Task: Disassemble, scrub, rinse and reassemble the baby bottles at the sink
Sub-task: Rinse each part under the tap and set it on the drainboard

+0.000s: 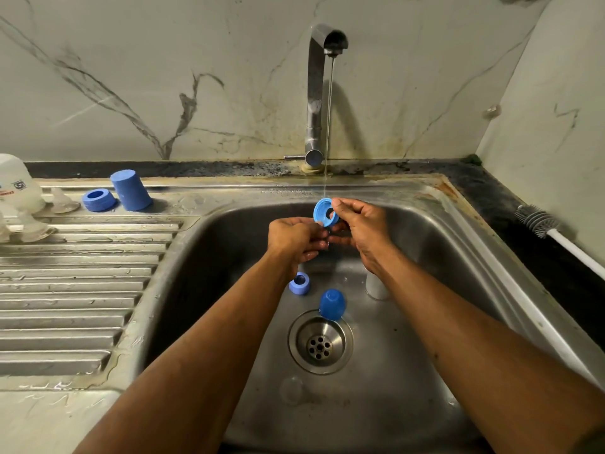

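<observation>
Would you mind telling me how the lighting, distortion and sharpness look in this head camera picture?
Head view: dim, warm light; wide-angle bending bows the sink rim; the faucet casts a soft shadow on the wall; the blue ring in the right hand is fairly sharp; glare streaks the drainboard.

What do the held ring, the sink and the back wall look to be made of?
Ring, pinched by the right hand: likely plastic, opaque matte blue, moulded ridges inside.
Sink: stainless steel by its look, brushed grey sheen, water-spotted.
Wall: marble or marble-look slab, pale with dark veins; which one cannot be told.
</observation>
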